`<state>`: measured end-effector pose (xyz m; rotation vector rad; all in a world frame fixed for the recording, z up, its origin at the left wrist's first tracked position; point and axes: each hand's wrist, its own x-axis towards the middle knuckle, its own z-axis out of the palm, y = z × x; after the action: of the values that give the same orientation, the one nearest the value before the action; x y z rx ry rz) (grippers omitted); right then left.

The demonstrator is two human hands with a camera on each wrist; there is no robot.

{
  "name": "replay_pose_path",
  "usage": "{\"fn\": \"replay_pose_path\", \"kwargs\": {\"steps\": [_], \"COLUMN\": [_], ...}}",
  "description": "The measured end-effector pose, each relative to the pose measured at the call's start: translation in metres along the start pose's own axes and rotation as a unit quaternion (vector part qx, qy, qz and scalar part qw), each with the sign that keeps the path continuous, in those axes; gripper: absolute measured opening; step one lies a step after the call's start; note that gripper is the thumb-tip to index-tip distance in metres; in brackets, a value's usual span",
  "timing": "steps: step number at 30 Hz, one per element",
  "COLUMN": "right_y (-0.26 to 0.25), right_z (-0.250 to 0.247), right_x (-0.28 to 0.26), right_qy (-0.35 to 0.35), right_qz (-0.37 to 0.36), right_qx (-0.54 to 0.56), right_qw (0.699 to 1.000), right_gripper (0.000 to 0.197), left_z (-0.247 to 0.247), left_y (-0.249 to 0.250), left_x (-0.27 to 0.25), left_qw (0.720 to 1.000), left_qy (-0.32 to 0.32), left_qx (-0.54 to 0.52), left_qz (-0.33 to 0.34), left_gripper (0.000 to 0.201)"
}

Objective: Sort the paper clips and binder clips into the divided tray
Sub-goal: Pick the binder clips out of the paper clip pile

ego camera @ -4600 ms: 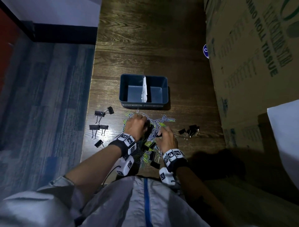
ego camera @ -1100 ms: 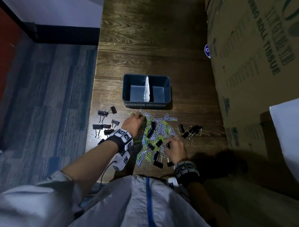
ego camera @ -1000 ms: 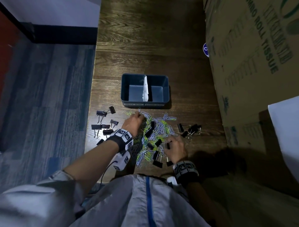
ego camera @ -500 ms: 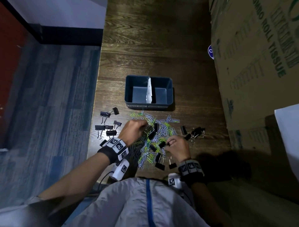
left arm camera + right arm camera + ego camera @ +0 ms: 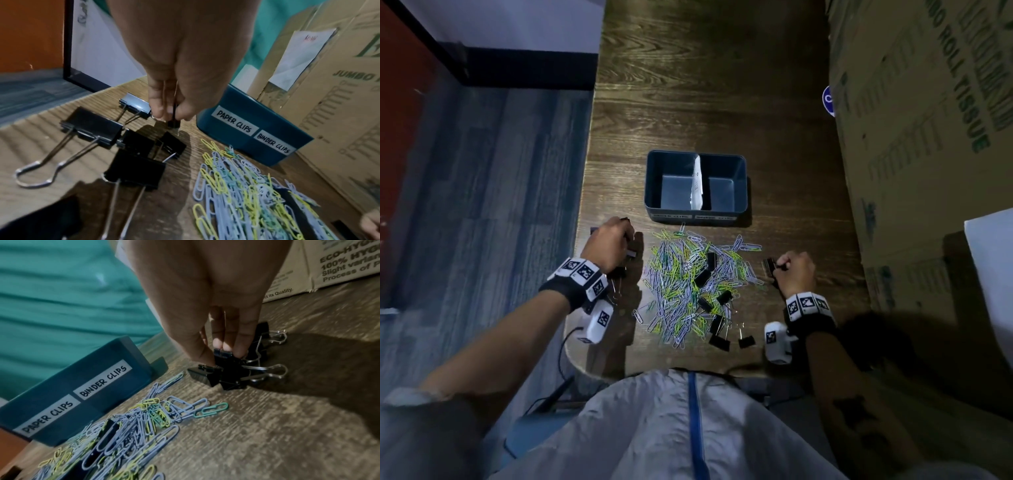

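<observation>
Two kinds of clip lie mixed on the dark wooden table [image 5: 688,85]: thin wire paper clips in pale blue, yellow and green [image 5: 681,284], and black folded-steel binder clips with silver wire handles [image 5: 90,128]. The left hand [image 5: 607,245] has its thumb and fingertips [image 5: 158,110] closed on a small black binder clip [image 5: 173,123], held upright just above the table, with larger ones lying close below the grip. The right hand [image 5: 792,270] pinches another black binder clip [image 5: 223,356] by its body, on top of a small heap of the same kind. Beyond both grips stands the dark blue plastic divided tray [image 5: 654,205], labelled for paper clips and binder clips; both compartments look empty.

I judge the binder clips stiff, light and somewhat springy; the flat black sides give a sure hold, while the wire handles swing loosely. Paper clips are very light, slippery, and tangle easily, so gathering a small bunch with the fingertips should work better than single picking.
</observation>
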<state>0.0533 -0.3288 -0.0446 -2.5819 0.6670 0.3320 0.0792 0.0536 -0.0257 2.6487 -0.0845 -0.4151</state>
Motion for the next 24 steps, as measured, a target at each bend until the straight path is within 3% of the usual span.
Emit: {"fn": "replay_pose_path", "kwargs": {"steps": [3, 7, 9, 12, 14, 16, 18, 21, 24], "right_y": [0.003, 0.013, 0.021, 0.029, 0.035, 0.039, 0.037, 0.033, 0.038], "right_z": [0.0, -0.003, 0.004, 0.024, 0.037, 0.049, 0.052, 0.05, 0.047], "right_x": [-0.008, -0.038, -0.059, -0.087, -0.099, -0.109, -0.12, -0.13, -0.117], "right_qy": [0.005, 0.016, -0.063, -0.236, -0.292, -0.285, -0.231, -0.162, -0.179], "right_qz": [-0.016, -0.072, -0.09, -0.062, -0.066, -0.092, -0.133, -0.152, -0.128], "right_qx": [-0.014, 0.008, 0.013, -0.029, -0.077, -0.091, -0.103, -0.102, -0.075], "right_qw": [1.0, 0.997, 0.994, 0.969, 0.951, 0.95, 0.958, 0.97, 0.973], "right_gripper": [0.024, 0.019, 0.016, 0.033, 0.044, 0.056, 0.061, 0.055, 0.046], "left_z": [-0.003, 0.002, 0.011, 0.038, 0.063, 0.085, 0.098, 0.104, 0.102], "left_y": [-0.001, 0.015, 0.034, 0.064, 0.077, 0.085, 0.092, 0.105, 0.109], "left_x": [-0.004, -0.022, -0.038, -0.065, -0.078, -0.084, -0.085, -0.082, -0.076], "left_qw": [0.998, 0.993, 0.987, 0.962, 0.936, 0.912, 0.898, 0.892, 0.898], "left_qy": [-0.038, -0.022, -0.027, -0.061, -0.088, -0.114, -0.126, -0.127, -0.158], "left_qx": [0.054, 0.106, 0.122, 0.123, 0.123, 0.151, 0.174, 0.179, 0.19], "left_qz": [0.003, 0.052, 0.105, 0.238, 0.317, 0.364, 0.384, 0.396, 0.363], "left_gripper": [0.035, 0.035, 0.035, 0.041, 0.047, 0.053, 0.053, 0.059, 0.073]}}
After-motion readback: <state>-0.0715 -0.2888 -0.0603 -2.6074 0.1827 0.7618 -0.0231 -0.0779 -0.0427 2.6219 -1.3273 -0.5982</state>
